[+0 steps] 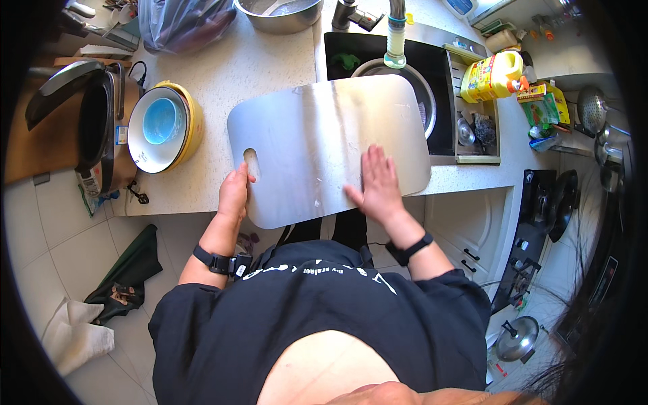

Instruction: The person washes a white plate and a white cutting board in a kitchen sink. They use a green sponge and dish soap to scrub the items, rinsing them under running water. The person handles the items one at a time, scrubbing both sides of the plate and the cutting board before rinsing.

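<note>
A stainless steel cutting board [288, 131] with rounded corners spans the counter in front of me, its right part over the near left side of the black sink [440, 121]. My left hand [234, 191] grips its left edge beside the oval handle hole, thumb on top and the other fingers mostly hidden. Flat on the board's right part lies my right hand [378, 185], fingers pointing away from me. A few wet spots show on the metal. Partly hidden behind the board, a round metal basin [429, 104] sits in the sink under the faucet spout [395, 48].
Left on the counter [215, 76] are stacked bowls [135, 144] and a brown kitchen appliance [109, 91]. A plastic bag [185, 25] and a metal bowl [283, 20] stand at the back. Right of the sink are a yellow detergent bottle [488, 76] and a drain tray [476, 152].
</note>
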`<state>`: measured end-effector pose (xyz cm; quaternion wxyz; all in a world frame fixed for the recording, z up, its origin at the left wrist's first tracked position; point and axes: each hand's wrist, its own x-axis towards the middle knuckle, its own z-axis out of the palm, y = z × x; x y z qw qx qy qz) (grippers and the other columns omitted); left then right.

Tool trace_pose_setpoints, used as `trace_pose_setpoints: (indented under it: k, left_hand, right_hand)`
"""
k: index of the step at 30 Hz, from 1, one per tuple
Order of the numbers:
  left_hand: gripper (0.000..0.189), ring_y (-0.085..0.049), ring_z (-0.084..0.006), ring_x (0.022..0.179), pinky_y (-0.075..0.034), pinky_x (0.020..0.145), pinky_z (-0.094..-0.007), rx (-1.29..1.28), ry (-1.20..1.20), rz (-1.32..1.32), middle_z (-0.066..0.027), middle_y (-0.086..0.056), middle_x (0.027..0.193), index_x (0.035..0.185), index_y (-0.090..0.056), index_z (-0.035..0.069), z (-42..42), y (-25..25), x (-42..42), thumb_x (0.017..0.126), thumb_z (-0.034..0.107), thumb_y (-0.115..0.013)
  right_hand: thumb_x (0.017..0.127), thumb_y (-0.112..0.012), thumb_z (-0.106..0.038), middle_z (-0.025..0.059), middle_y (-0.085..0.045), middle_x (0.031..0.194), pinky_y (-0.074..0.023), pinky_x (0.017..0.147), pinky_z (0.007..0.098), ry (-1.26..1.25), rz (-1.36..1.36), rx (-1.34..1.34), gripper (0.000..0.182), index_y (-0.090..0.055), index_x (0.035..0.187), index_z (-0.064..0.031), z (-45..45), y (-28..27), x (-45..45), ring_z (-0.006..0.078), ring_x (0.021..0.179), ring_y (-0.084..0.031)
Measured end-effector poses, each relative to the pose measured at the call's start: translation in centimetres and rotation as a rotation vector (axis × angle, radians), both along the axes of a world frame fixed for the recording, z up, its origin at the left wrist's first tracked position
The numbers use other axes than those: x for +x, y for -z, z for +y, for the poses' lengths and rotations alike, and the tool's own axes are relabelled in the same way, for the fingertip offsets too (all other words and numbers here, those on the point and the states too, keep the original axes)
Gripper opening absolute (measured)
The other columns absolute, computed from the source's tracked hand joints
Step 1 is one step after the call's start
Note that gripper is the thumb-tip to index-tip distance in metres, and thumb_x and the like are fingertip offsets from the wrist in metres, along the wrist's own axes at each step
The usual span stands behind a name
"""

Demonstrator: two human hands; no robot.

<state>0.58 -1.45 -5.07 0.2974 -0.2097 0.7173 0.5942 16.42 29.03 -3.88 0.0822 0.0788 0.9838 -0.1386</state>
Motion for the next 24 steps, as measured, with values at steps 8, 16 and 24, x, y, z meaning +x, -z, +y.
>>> trace_pose_setpoints:
  k: [8, 16, 24]
  left_hand:
    - [0.040, -0.033, -0.0065, 0.052, -0.026, 0.048, -0.0249, -0.016, 0.067, -0.013, 0.0064, -0.039, 0.059, 0.074, -0.059, 0.009, 0.7, -0.8, -0.3, 0.099, 0.040, -0.057]
    - [0.039, -0.035, -0.0074, 0.048, -0.027, 0.046, -0.0253, -0.011, 0.046, -0.044, 0.0049, -0.042, 0.059, 0.075, -0.059, 0.010, 0.2, -0.3, -0.5, 0.099, 0.040, -0.055]
    - [0.039, -0.036, -0.0074, 0.045, -0.026, 0.043, -0.0251, 0.001, 0.031, -0.031, 0.0048, -0.042, 0.056, 0.077, -0.059, 0.010, 0.0, -0.3, -0.5, 0.100, 0.040, -0.054]
  right_hand:
    - [0.092, -0.052, -0.056, 0.0174, -0.027, 0.158, -0.0144, 0.121, 0.0457, -0.112, 0.140, -0.154, 0.083, -0.031, 0.150, -0.0017, -4.2, 1.2, -4.6, 0.0309, 0.149, -0.021]
    - [0.091, -0.051, -0.060, 0.0192, -0.023, 0.159, -0.0118, 0.121, 0.0472, -0.266, 0.047, -0.170, 0.087, -0.031, 0.149, 0.0012, -6.4, -0.7, 2.0, 0.0300, 0.150, -0.016]
    - [0.088, -0.059, -0.057, 0.0196, -0.031, 0.156, -0.0169, 0.119, 0.0491, -0.039, 0.086, 0.031, 0.080, -0.045, 0.142, 0.0005, -1.3, -0.2, 3.3, 0.0289, 0.148, -0.023]
